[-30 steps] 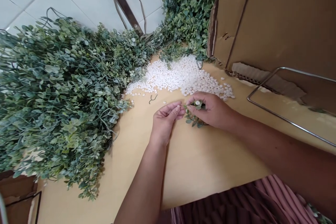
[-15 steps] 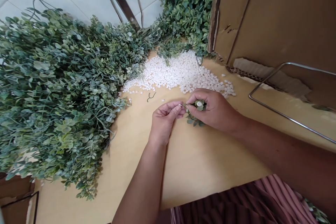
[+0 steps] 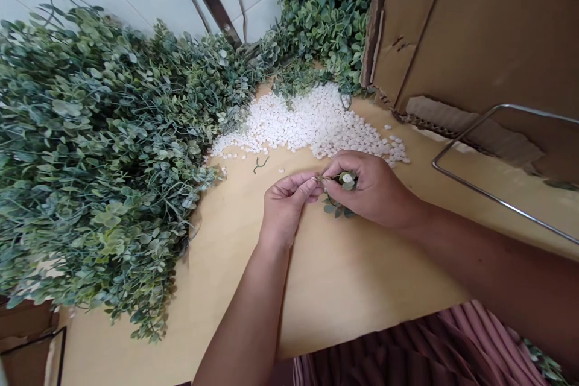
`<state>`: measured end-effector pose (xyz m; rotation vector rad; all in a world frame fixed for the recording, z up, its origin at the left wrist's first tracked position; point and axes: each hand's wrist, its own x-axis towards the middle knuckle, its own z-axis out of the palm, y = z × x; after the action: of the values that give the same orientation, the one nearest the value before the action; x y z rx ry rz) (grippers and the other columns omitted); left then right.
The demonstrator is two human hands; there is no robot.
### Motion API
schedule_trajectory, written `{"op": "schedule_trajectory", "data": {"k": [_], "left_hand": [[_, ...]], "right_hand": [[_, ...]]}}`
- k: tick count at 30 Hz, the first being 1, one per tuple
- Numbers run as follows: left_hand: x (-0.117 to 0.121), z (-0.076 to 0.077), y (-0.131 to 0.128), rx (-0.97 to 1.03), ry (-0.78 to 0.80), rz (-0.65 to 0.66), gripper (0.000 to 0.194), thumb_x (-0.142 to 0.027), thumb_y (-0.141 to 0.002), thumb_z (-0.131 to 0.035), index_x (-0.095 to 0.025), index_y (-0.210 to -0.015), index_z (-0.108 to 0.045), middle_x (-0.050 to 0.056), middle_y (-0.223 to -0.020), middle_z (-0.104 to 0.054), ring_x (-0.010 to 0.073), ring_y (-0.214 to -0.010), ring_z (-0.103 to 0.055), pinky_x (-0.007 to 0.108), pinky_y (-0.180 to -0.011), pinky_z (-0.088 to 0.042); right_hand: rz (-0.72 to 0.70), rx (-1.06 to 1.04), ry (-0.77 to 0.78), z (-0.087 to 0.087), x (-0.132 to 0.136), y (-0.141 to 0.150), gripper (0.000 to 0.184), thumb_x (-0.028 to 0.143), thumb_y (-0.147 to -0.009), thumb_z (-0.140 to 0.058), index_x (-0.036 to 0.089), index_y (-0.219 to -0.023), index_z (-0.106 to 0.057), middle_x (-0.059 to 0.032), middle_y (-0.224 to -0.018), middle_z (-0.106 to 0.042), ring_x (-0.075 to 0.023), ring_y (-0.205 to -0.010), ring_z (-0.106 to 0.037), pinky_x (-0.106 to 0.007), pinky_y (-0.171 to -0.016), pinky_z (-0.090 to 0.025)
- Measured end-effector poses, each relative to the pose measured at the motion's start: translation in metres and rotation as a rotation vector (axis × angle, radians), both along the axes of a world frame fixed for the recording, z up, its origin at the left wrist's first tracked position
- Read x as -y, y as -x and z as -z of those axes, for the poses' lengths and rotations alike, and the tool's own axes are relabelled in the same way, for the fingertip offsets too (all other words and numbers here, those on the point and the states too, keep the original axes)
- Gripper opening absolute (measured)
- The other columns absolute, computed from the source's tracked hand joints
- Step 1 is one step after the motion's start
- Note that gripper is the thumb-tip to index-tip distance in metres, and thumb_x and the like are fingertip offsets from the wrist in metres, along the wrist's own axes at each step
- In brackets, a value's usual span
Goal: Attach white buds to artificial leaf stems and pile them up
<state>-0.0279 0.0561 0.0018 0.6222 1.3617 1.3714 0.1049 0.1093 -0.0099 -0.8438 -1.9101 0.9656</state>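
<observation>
My right hand (image 3: 368,187) is closed in a pinch on an artificial leaf sprig (image 3: 337,208). Green leaves of the sprig hang below the fingers, and a small white piece (image 3: 348,178) sits among them by the thumb. Facing it, my left hand (image 3: 287,196) has thumb and forefinger pressed together at the sprig's stem tip. A tiny pale bit shows at those fingertips, mostly hidden. The fingertips of both hands nearly meet above the tan work surface (image 3: 244,259). Just beyond them lies a heap of small white pieces (image 3: 307,123).
A large mound of artificial greenery (image 3: 104,163) covers the left side, and more greenery (image 3: 325,6) stands at the back. A cardboard box (image 3: 479,30) rises at the right behind a bent metal wire frame (image 3: 502,107). A short green stem piece (image 3: 260,164) lies near the heap.
The white bit at my left fingertips, plainer before, is now mostly covered and closer to my right fingers. Both hands stay in nearly the same place; the view has shifted slightly.
</observation>
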Motion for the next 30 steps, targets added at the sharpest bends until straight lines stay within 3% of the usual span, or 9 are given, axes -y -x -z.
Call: {"op": "schedule_trajectory", "data": {"k": [19,30], "left_hand": [[0.0002,0.0004,-0.0010,-0.023,-0.009,-0.013,0.021,-0.026,-0.051,-0.080,-0.017,-0.068,-0.073,0.001,-0.060,-0.069,0.0086,-0.055,-0.061,0.019,-0.056,-0.047],[-0.0009,0.0001,-0.0032,0.002,-0.028,-0.047,0.020,-0.027,-0.050,-0.081,-0.018,-0.065,-0.072,-0.001,-0.056,-0.068,0.0057,-0.052,-0.059,0.017,-0.057,-0.047]], "right_hand": [[0.020,-0.045,-0.034,0.0008,0.0017,0.0018,0.009,0.010,-0.069,-0.052,0.017,-0.064,-0.052,-0.0009,-0.062,-0.052,-0.0128,-0.060,-0.050,-0.026,-0.057,-0.042],[0.033,-0.086,0.039,0.0001,0.0034,0.0046,0.007,0.013,-0.071,-0.054,0.017,-0.066,-0.056,-0.0022,-0.064,-0.059,-0.0131,-0.061,-0.055,-0.026,-0.060,-0.045]]}}
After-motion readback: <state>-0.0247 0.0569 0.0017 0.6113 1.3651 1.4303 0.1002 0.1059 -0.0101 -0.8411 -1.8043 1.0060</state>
